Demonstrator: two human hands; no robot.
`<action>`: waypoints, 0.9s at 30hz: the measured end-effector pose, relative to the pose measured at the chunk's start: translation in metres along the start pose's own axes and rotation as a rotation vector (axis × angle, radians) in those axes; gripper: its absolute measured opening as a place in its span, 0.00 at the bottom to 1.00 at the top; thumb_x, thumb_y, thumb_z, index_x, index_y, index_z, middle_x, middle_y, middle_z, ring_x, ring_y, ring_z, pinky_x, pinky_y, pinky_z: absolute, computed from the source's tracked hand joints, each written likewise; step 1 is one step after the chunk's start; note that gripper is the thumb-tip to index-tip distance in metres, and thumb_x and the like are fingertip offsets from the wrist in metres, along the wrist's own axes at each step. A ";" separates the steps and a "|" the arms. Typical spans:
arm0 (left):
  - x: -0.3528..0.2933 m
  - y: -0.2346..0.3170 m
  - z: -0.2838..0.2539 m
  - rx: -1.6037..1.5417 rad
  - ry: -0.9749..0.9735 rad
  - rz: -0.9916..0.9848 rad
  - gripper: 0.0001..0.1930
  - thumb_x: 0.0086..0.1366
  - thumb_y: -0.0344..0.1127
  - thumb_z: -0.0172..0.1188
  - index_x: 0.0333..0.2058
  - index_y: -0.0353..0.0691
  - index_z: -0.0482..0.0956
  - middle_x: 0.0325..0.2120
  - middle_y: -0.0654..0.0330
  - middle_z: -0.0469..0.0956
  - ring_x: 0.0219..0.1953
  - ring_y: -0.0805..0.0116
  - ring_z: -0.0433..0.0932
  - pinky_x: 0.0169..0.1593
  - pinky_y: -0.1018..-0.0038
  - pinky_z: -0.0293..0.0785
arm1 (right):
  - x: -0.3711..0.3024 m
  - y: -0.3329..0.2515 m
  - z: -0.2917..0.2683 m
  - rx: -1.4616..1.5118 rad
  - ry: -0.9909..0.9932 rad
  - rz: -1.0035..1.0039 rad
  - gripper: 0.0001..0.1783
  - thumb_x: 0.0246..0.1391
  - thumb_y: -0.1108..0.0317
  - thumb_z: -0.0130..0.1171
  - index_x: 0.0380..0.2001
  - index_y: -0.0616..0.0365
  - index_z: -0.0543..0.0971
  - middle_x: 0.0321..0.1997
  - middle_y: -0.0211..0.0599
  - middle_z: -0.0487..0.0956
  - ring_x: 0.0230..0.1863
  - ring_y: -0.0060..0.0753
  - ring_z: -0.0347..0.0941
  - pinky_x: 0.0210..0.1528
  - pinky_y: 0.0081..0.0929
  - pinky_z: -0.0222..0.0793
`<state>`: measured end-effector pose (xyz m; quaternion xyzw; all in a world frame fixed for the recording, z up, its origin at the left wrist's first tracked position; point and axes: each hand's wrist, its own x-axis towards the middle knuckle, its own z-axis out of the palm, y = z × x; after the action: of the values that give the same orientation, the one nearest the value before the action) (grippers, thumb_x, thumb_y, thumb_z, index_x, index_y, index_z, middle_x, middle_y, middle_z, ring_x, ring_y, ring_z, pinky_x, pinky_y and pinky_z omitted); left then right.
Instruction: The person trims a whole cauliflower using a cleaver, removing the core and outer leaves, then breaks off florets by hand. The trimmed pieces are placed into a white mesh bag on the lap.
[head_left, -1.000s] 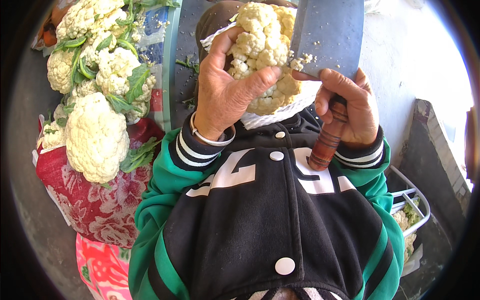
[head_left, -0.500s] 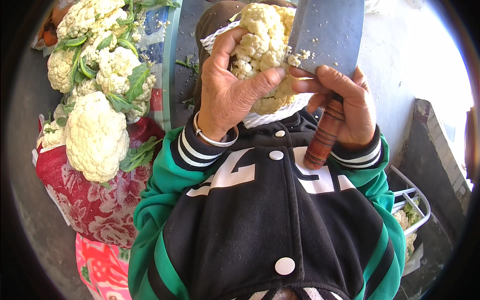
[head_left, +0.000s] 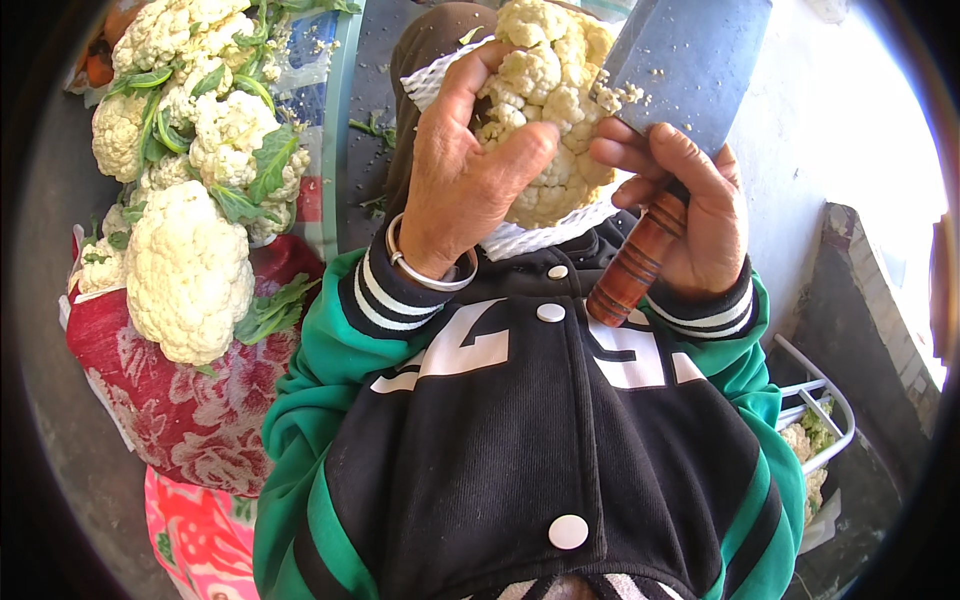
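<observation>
A pale cauliflower (head_left: 545, 90) is gripped by my left hand (head_left: 465, 165), its fingers around the left side and its thumb across the front. My right hand (head_left: 690, 195) grips a cleaver (head_left: 690, 65) where the dark blade meets the ringed brown wooden handle. The blade's left edge touches or nearly touches the cauliflower's right side. Small white crumbs (head_left: 620, 97) cling to the blade there. Beneath the cauliflower, a white woven rim (head_left: 510, 238) shows over my lap; most of it is hidden.
On my left, several cauliflowers (head_left: 190, 275) with green leaves lie heaped on a red patterned cloth (head_left: 190, 400). A pink floral cloth (head_left: 205, 530) hangs nearer. To my right stand a white metal rack (head_left: 825, 420) with cauliflower pieces and a grey slab (head_left: 870, 290).
The cleaver has tilted, its blade top swinging right and its handle end left. More of the cauliflower's face shows, and my left thumb has lifted slightly off toward the left.
</observation>
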<state>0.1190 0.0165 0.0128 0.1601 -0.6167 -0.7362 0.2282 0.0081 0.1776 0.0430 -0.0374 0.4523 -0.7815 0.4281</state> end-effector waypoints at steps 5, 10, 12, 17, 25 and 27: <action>-0.001 -0.006 0.009 -0.053 0.052 0.025 0.29 0.59 0.34 0.67 0.57 0.31 0.67 0.48 0.54 0.75 0.49 0.69 0.76 0.58 0.69 0.72 | -0.007 -0.004 0.004 -0.121 0.080 -0.052 0.16 0.66 0.75 0.50 0.54 0.71 0.71 0.46 0.60 0.83 0.40 0.41 0.86 0.32 0.24 0.85; 0.000 -0.015 0.014 0.017 0.024 0.056 0.30 0.60 0.40 0.69 0.55 0.33 0.67 0.49 0.53 0.71 0.50 0.67 0.74 0.57 0.68 0.72 | -0.013 -0.006 0.005 -0.141 0.108 -0.121 0.10 0.63 0.76 0.55 0.46 0.68 0.76 0.42 0.56 0.84 0.42 0.45 0.85 0.35 0.28 0.85; 0.000 -0.017 0.015 0.067 0.027 0.070 0.31 0.60 0.43 0.70 0.55 0.34 0.67 0.48 0.52 0.69 0.50 0.66 0.73 0.56 0.68 0.71 | -0.015 -0.005 0.006 -0.161 0.127 -0.150 0.10 0.63 0.75 0.56 0.46 0.68 0.76 0.42 0.56 0.84 0.42 0.45 0.85 0.36 0.29 0.85; -0.002 -0.019 0.016 0.196 0.027 0.110 0.31 0.61 0.47 0.70 0.54 0.36 0.68 0.48 0.51 0.68 0.50 0.62 0.73 0.56 0.67 0.71 | -0.019 -0.006 0.006 -0.285 0.144 -0.191 0.12 0.62 0.74 0.57 0.47 0.69 0.77 0.42 0.55 0.85 0.42 0.45 0.86 0.37 0.30 0.85; -0.002 -0.017 0.021 0.327 0.048 0.203 0.29 0.60 0.46 0.71 0.52 0.37 0.70 0.47 0.51 0.69 0.50 0.59 0.73 0.55 0.66 0.71 | -0.020 -0.006 0.008 -0.296 0.170 -0.193 0.14 0.62 0.77 0.55 0.50 0.71 0.73 0.45 0.62 0.83 0.41 0.48 0.85 0.38 0.30 0.86; -0.001 -0.016 0.021 0.359 0.052 0.233 0.28 0.59 0.44 0.71 0.52 0.36 0.71 0.47 0.50 0.69 0.50 0.58 0.73 0.55 0.65 0.71 | -0.018 -0.005 0.008 -0.226 0.151 -0.202 0.14 0.62 0.77 0.55 0.50 0.71 0.73 0.44 0.61 0.83 0.40 0.47 0.85 0.39 0.30 0.85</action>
<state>0.1067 0.0372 0.0007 0.1445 -0.7461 -0.5789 0.2955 0.0201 0.1866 0.0569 -0.0716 0.5622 -0.7653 0.3052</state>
